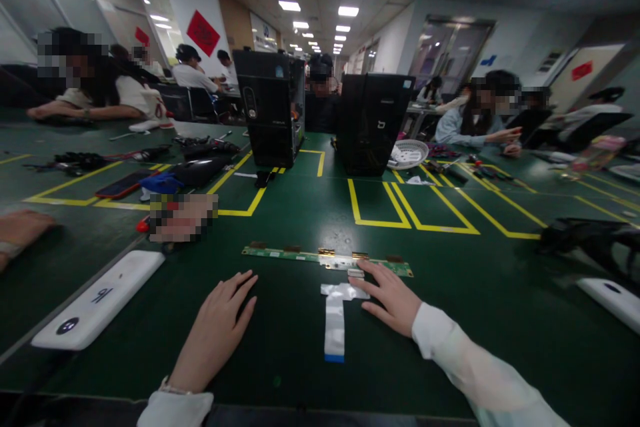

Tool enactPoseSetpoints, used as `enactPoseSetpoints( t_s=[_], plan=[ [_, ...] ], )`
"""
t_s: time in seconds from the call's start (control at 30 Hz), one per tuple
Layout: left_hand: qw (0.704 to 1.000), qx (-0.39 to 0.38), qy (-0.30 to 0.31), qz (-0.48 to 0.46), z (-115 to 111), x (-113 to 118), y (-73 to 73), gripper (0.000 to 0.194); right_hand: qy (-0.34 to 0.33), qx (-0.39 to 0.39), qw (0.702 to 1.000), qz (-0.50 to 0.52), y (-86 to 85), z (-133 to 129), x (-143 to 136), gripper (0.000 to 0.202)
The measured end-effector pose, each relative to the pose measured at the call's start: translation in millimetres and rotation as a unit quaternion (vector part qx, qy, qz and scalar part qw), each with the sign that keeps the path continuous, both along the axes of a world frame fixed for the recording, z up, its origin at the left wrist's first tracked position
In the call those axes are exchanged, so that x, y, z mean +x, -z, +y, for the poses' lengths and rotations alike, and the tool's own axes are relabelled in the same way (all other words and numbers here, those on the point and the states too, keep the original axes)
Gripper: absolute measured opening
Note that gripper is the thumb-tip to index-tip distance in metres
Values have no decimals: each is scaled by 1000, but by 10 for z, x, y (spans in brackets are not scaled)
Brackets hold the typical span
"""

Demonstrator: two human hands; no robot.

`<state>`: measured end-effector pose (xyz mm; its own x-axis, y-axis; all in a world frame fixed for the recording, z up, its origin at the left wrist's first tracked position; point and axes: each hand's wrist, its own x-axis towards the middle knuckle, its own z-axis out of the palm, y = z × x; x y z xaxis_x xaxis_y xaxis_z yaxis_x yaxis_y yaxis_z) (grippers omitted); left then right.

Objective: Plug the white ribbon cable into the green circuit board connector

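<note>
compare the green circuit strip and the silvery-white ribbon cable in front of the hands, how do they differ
Colour: the circuit strip is mostly green, while the ribbon cable is silvery white with a blue end.
Shape: the strip is long and straight; the cable has a sideways section at its far end.
Pose: the strip lies crosswise; the cable's long leg points toward the wearer.
Both lie on the green table.

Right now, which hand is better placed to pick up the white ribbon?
Likely the right hand: it is right at the ribbon and the board, while the left hand is apart from both.
</note>
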<state>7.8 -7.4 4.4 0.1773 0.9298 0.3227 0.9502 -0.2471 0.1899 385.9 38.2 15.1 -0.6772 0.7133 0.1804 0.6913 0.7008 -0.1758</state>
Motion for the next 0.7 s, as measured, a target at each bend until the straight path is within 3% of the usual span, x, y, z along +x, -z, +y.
enactPoseSetpoints(
  t_s=[0.4, 0.57, 0.7],
  plan=[
    [1000, 0, 5, 18, 9, -10, 52, 50, 226, 54, 972, -26, 230, -1051, 1816, 48],
    [1000, 0, 11, 18, 8, -30, 56, 50, 342, 77, 936, -25, 452, -1436, 2370, 52],
    [1000, -2, 12, 21, 13, -29, 52, 51, 351, 118, 928, -34, 609, -1524, 2619, 49]
  ],
)
